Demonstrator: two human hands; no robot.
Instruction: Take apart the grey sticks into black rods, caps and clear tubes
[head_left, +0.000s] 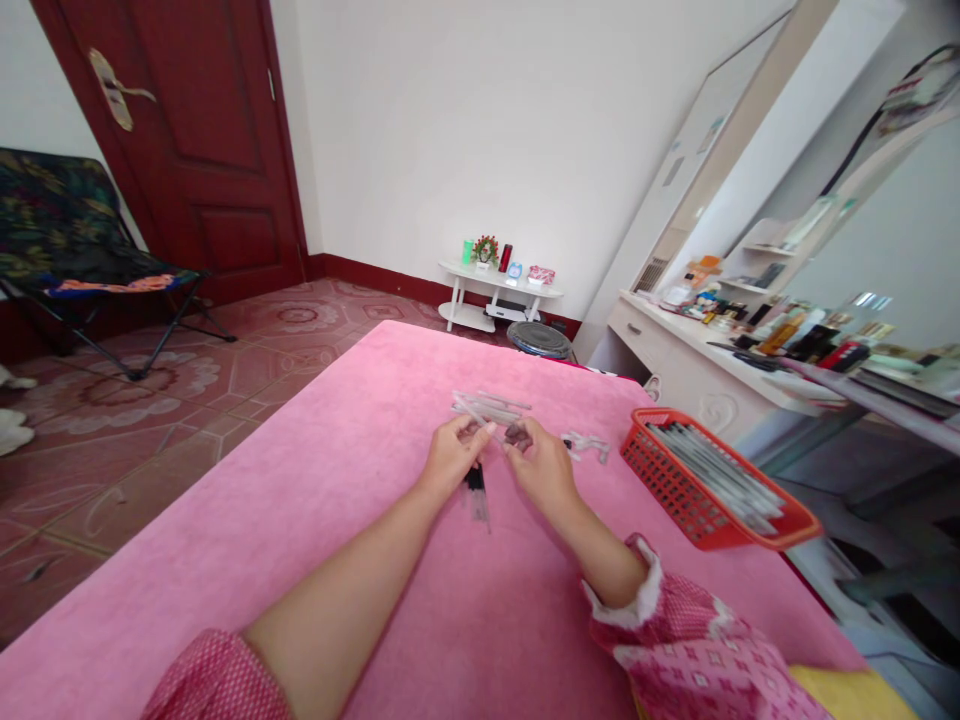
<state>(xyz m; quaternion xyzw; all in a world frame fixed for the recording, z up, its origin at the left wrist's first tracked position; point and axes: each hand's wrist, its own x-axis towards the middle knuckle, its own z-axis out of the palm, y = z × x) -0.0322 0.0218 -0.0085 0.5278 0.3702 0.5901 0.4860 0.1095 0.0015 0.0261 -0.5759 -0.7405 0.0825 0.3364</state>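
My left hand (454, 455) and my right hand (540, 462) meet over the pink tabletop (337, 470), both with fingers pinched. Together they hold a thin clear pen tube (491, 432) between them. A few black pen refills (475, 488) lie on the cloth just under my left wrist. Several more clear tubes (491, 405) lie in a loose pile just beyond my fingers. Small clear caps (586, 446) sit to the right of my right hand. A red plastic basket (660, 470) filled with several pens stands at the right edge.
A white dressing table (675, 350) crowded with bottles stands to the right beneath a mirror. A small white side table (499, 290) sits against the far wall. A folding chair (82, 270) and a dark red door (195, 130) are at the left.
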